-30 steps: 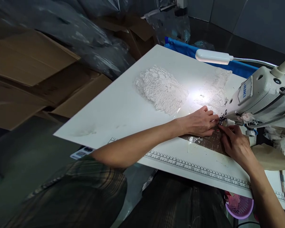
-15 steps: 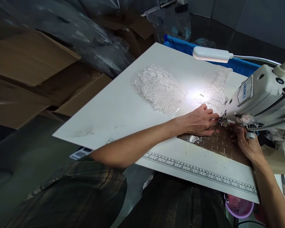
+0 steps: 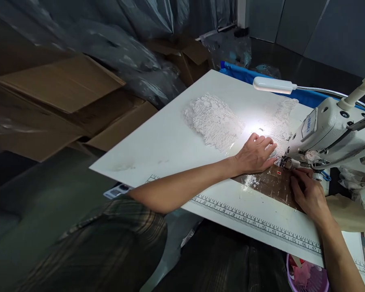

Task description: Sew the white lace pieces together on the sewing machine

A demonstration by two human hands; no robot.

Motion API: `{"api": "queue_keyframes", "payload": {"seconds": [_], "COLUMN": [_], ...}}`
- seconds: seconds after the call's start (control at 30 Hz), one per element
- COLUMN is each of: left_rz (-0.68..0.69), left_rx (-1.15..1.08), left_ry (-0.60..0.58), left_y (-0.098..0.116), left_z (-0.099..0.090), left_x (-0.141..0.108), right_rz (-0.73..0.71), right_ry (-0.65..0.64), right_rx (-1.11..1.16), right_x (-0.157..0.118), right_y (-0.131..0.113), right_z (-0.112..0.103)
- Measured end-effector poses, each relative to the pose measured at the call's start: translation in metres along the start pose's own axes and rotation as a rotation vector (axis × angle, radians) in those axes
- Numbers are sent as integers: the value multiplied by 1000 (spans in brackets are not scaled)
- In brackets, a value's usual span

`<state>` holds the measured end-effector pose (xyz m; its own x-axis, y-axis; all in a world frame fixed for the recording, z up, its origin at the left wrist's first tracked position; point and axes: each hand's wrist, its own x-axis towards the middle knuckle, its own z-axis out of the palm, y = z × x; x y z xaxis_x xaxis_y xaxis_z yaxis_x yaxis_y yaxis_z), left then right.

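White lace (image 3: 214, 121) by the presser foot (image 3: 286, 163): bringing the right hand (image 3: 310, 194) back in

Spreading as a bunched fan on the white sewing table (image 3: 158, 162), left of the glare from the lamp (image 3: 273, 84), and lying in a second stretch of lace (image 3: 284, 109) beyond the left hand (image 3: 255, 154), near the head of the Juki sewing machine (image 3: 325, 127).

Bringing the right hand out from beneath the machine's head, compared with a moment ago, and closer to the presser foot, just right of it, over the brown plate (image 3: 269, 186). Setting thumb and index finger narrowly apart; not being able to tell of any lace or thread between the tips.

Keeping the left hand nearly in place on the other side, palm down, but loosening the fingers, half bent and slightly spread, a little apart from the foot. Not being able to tell whether pinching or merely pressing lace.

Probably meaning two-handed control around the foot again, steadying from the left and working close in from the right, while leaving the fan undisturbed.
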<state>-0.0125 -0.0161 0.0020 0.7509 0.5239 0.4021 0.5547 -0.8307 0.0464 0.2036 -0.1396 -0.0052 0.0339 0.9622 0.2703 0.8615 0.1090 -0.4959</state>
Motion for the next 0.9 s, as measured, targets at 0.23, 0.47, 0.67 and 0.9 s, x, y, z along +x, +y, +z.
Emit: {"api": "queue_keyframes", "payload": {"seconds": [0.23, 0.47, 0.67, 0.9], "left_rz": [-106, -78, -198, -450], "left_rx": [-78, 113, 103, 68], "left_ry": [-271, -209, -308, -284], "left_y": [-3, 21, 1, -56], "left_z": [-4, -23, -64, -71], "left_x": [8, -9, -27, -53], "right_rz": [-164, -274, -293, -292], "right_ry": [13, 8, -48, 89], "right_rx": [-104, -181, -222, -196], "right_x": [-3, -1, 0, -2], "right_y": [5, 43, 50, 38], "right_z": [3, 14, 16, 26]}}
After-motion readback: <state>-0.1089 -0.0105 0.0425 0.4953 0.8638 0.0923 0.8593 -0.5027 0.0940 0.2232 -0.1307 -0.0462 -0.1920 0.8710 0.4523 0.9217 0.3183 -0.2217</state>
